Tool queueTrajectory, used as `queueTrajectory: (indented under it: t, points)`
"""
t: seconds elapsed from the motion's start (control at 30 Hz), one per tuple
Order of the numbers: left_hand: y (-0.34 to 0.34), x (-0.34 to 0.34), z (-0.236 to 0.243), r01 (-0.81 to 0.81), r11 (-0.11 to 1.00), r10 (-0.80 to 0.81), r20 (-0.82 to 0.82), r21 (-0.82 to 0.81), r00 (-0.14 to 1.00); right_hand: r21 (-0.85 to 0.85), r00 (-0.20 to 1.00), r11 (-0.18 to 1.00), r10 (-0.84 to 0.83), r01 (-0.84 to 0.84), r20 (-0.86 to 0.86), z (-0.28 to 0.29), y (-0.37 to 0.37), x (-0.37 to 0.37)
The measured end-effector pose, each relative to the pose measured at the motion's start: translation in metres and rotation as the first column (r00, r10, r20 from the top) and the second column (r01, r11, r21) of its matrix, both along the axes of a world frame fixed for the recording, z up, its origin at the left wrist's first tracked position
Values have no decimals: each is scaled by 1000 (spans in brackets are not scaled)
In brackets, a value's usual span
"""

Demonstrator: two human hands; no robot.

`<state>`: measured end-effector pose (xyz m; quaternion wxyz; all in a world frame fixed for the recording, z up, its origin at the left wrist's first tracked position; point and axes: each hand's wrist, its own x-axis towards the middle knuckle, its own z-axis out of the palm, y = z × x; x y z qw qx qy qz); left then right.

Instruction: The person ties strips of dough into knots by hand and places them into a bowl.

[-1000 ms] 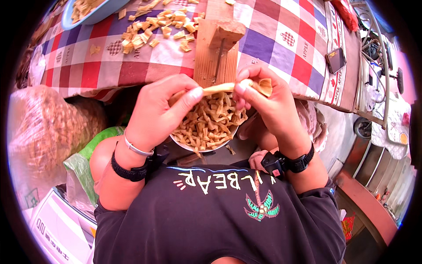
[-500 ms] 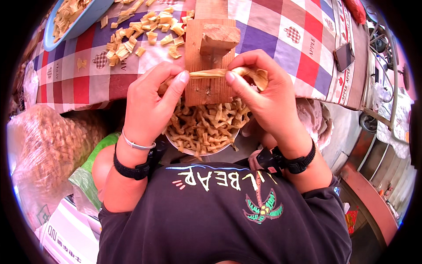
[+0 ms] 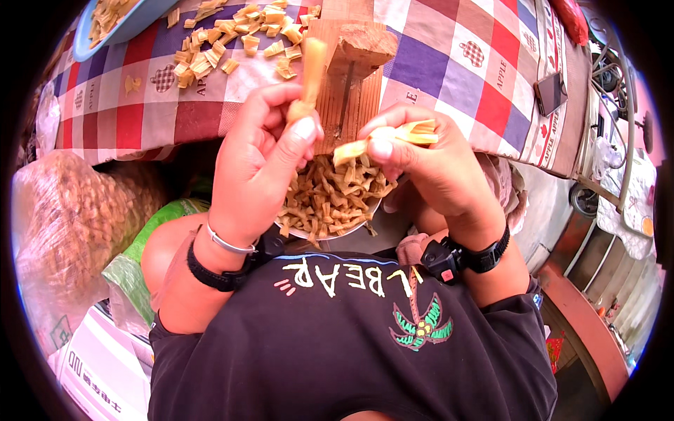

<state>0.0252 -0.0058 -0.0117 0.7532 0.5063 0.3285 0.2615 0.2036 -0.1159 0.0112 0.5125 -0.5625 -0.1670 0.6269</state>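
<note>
In my left hand (image 3: 263, 144), thumb and fingers pinch a yellow strip (image 3: 314, 70) that stands upright, with a knot-like bulge low on it. My right hand (image 3: 432, 158) pinches another yellow strip (image 3: 420, 132) between thumb and forefinger, its two ends sticking out on either side. The hands are apart, over the near end of a wooden block tool (image 3: 365, 91) with a dark slit or thin blade along its middle. Beneath them is a bowl (image 3: 361, 228) heaped with twisted, knotted yellow-brown pieces (image 3: 330, 200), partly hidden by my left hand.
Short cut yellow pieces (image 3: 203, 59) lie scattered on the checked tablecloth (image 3: 435, 63). A blue basin (image 3: 130, 28) of more pieces is at the far left. A phone-like dark object (image 3: 551, 92) lies at the right. A big clear bag (image 3: 84, 210) of brown pieces stands left.
One strip was stretched between both hands across the wooden block. Now the hands are apart, each with its own strip, and both are nearer to me.
</note>
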Motion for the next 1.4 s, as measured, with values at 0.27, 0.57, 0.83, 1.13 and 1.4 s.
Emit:
queueTrajectory:
  t: [0.27,0.57,0.83,1.13,1.4]
  points:
    - [2,-1,21,403,903,-379,-166,147,910,-82,860,915,399,-394,317,-3,-10,-14]
    - [-1,-1,17,436,887,-399,-225,151,889,51,785,914,317,-403,532,-11,-13,-11]
    - [9,-1,5,299,950,-261,-296,89,919,11,801,923,329,-385,501,-5,-8,5]
    - [7,4,-2,329,923,-262,-300,200,917,44,707,912,286,-409,646,-8,0,8]
    - [9,18,-13,237,905,-91,-383,353,919,-51,643,933,284,-356,711,-22,15,19]
